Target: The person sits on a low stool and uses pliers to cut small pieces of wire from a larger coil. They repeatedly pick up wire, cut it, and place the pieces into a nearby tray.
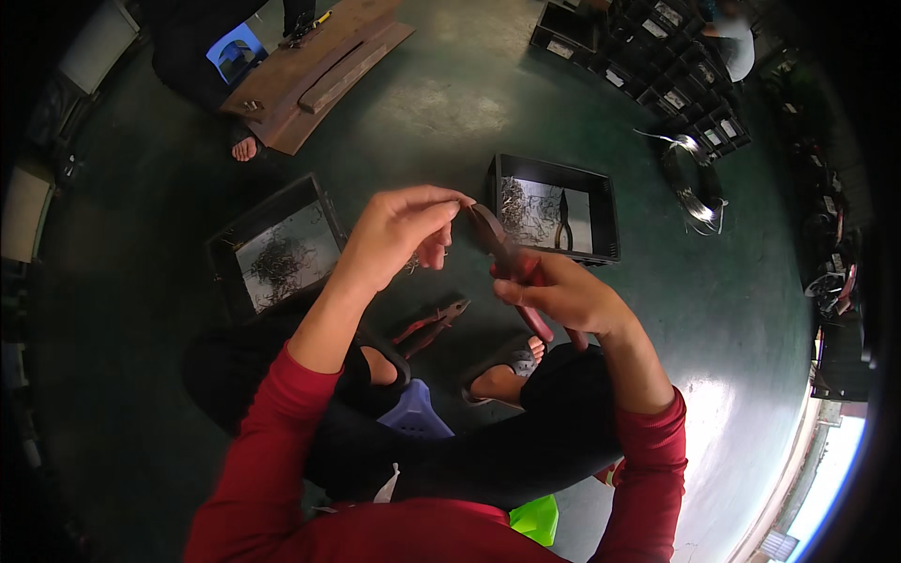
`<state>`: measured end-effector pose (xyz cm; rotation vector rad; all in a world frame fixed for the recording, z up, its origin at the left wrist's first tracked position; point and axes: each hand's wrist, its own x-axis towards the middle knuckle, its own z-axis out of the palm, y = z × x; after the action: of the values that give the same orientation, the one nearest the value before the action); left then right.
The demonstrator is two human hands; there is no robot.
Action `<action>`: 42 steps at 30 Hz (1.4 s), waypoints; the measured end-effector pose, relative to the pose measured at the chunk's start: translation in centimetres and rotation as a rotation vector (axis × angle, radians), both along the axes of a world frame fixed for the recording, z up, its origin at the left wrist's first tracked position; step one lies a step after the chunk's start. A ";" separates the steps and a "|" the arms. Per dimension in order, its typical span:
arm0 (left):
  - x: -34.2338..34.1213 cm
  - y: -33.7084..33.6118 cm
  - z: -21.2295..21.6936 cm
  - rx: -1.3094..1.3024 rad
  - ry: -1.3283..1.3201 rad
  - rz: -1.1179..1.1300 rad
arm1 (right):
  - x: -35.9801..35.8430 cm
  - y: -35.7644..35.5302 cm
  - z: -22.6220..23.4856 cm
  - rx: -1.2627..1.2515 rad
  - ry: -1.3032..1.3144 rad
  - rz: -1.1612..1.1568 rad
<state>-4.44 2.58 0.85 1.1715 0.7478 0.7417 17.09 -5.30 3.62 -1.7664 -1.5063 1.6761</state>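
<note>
My right hand (563, 293) is wrapped round the red handles of a pair of pliers (490, 231), whose dark jaws point up and to the left. At the tip of those jaws, my left hand (409, 230) pinches thumb and forefinger together. Whatever sits between these fingertips is too small to name. Beyond my hands stands a black crate (601, 211) with small wire pieces and a second pair of pliers (563, 223) in it. Another black crate (319, 202), left of my left forearm, holds a heap of similar small pieces (280, 263).
Red-handled pliers (432, 326) lie on the floor between my feet. A coil of silvery wire (690, 183) lies at the right, near stacked black crates (657, 56). Far left, a person sits by a wooden bench (324, 70) and a blue stool (235, 52).
</note>
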 end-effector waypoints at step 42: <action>1.8 -3.2 0.7 0.537 0.191 0.047 | -1.1 -1.7 -0.7 0.399 -0.197 -0.101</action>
<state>-2.63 -0.61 1.53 1.7330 0.7579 0.9102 16.00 -7.00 2.90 -1.7852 -1.6610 1.0841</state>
